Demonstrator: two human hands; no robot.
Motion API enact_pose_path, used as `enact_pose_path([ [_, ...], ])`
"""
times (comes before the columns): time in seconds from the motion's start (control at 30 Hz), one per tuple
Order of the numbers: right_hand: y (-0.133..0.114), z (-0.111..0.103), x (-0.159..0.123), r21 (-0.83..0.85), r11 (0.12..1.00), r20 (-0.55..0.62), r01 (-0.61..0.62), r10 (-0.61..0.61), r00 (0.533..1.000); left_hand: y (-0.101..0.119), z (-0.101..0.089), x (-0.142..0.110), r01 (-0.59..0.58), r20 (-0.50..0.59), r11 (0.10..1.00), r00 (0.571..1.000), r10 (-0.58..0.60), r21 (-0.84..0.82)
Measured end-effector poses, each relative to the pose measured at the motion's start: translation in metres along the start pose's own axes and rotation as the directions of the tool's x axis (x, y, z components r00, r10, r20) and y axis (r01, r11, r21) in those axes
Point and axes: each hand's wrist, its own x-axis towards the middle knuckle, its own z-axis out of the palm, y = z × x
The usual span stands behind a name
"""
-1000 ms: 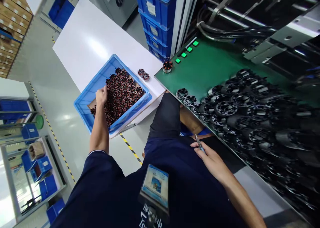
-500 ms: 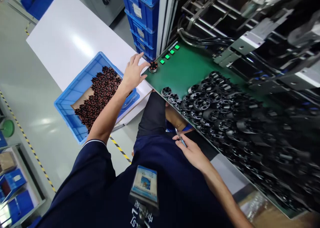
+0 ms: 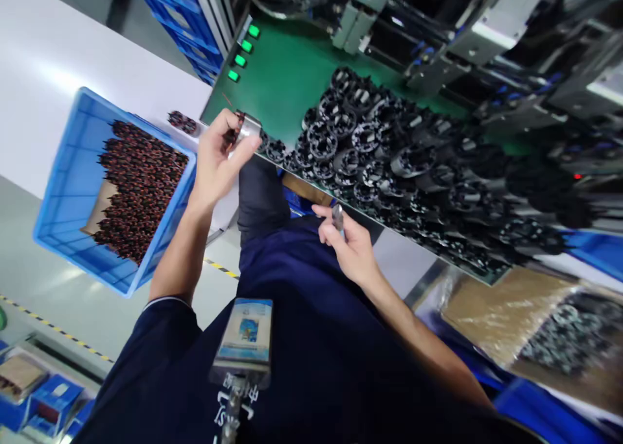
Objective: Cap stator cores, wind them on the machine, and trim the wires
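Observation:
In my left hand [image 3: 217, 161] is a motor stator [image 3: 249, 127], with a silvery ring and dark, copper-coloured windings, gripped between thumb and fingers above the corner of the green worktop [image 3: 282, 61]. My right hand [image 3: 348, 243] is closed around a small tool [image 3: 337, 217] with a metal tip and a light blue handle, in front of my body below the worktop edge. Its exact kind I cannot make out. Many black and silver ring-shaped parts [image 3: 367, 135] lie heaped on the worktop, right of my left hand.
Left of the worktop, a blue bin [image 3: 63, 191] holds rows of copper-wound parts. Another wound part [image 3: 183, 122] lies beside it on the white table [image 3: 29, 93]. Machinery [image 3: 491, 35] stands behind the heap. Green-lit buttons [image 3: 240, 60] line the worktop's left edge. Blue crates [image 3: 178, 19] are stacked beyond.
My left hand has taken hold of the stator that stood at the worktop corner and lifted it. The right hand still holds the tool. The view has shifted to the right.

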Motion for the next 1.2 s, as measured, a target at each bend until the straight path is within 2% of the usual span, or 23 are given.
enact_pose_path([
  [0.07,-0.020,0.003,0.002,0.066,0.983,-0.105,0.174,-0.166,0.980,0.040,0.021,-0.052,0.018,0.174,0.995,0.985,-0.001,-0.097],
  [0.13,-0.039,0.005,0.004,0.094,0.946,-0.190,0.309,-0.287,0.939,0.075,0.036,-0.089,0.085,0.246,0.982,0.968,-0.042,-0.166],
  [0.17,-0.048,0.006,0.005,0.097,0.934,-0.208,0.345,-0.320,0.924,0.088,0.041,-0.101,0.106,0.271,0.977,0.961,-0.053,-0.185],
  [0.23,-0.062,0.004,0.005,0.089,0.938,-0.172,0.334,-0.315,0.933,0.103,0.048,-0.115,0.097,0.302,0.975,0.953,-0.033,-0.199],
  [0.33,-0.074,0.001,0.002,0.121,0.946,-0.124,0.301,-0.287,0.950,0.107,0.053,-0.120,0.001,0.304,0.988,0.952,0.046,-0.154],
  [0.43,-0.076,0.000,-0.002,0.159,0.937,-0.165,0.309,-0.284,0.945,0.105,0.053,-0.120,-0.085,0.292,0.994,0.951,0.101,-0.065],
  [0.5,-0.076,-0.001,-0.002,0.153,0.945,-0.184,0.289,-0.260,0.948,0.103,0.053,-0.121,-0.186,0.322,0.983,0.930,0.177,-0.004],
  [0.57,-0.077,-0.003,-0.002,0.170,0.941,-0.196,0.293,-0.259,0.946,0.102,0.055,-0.121,-0.310,0.358,0.950,0.892,0.277,0.038],
  [0.6,-0.078,-0.006,-0.001,0.189,0.939,-0.180,0.287,-0.254,0.950,0.101,0.056,-0.121,-0.362,0.363,0.931,0.875,0.320,0.054],
  [0.67,-0.083,-0.015,-0.001,0.236,0.946,-0.079,0.224,-0.211,0.974,0.097,0.057,-0.119,-0.403,0.325,0.911,0.877,0.355,0.090],
  [0.73,-0.088,-0.025,-0.001,0.285,0.953,0.072,0.105,-0.131,0.989,0.091,0.059,-0.116,-0.377,0.262,0.919,0.904,0.338,0.116],
  [0.8,-0.092,-0.035,-0.003,0.343,0.939,0.210,-0.036,-0.039,0.977,0.084,0.060,-0.113,-0.302,0.206,0.945,0.940,0.273,0.123],
  [0.9,-0.091,-0.042,-0.008,0.516,0.838,0.307,-0.177,0.013,0.952,0.079,0.061,-0.109,-0.205,0.155,0.973,0.970,0.188,0.103],
  [0.97,-0.086,-0.042,-0.009,0.627,0.752,0.349,-0.205,-0.036,0.936,0.078,0.062,-0.110,-0.238,0.159,0.970,0.961,0.227,0.052],
  [1.03,-0.082,-0.040,-0.009,0.678,0.703,0.371,-0.214,-0.076,0.925,0.080,0.066,-0.116,-0.253,0.197,0.966,0.946,0.257,-0.044],
  [1.07,-0.081,-0.039,-0.009,0.679,0.703,0.360,-0.210,-0.070,0.930,0.081,0.069,-0.120,-0.213,0.216,0.971,0.948,0.232,-0.108],
  [1.13,-0.084,-0.036,-0.010,0.649,0.740,0.297,-0.176,-0.034,0.954,0.084,0.076,-0.128,-0.041,0.247,0.964,0.963,0.108,-0.264],
  [1.2,-0.089,-0.035,-0.011,0.603,0.789,0.236,-0.121,-0.031,0.971,0.088,0.083,-0.134,0.155,0.273,0.895,0.961,-0.038,-0.419],
])
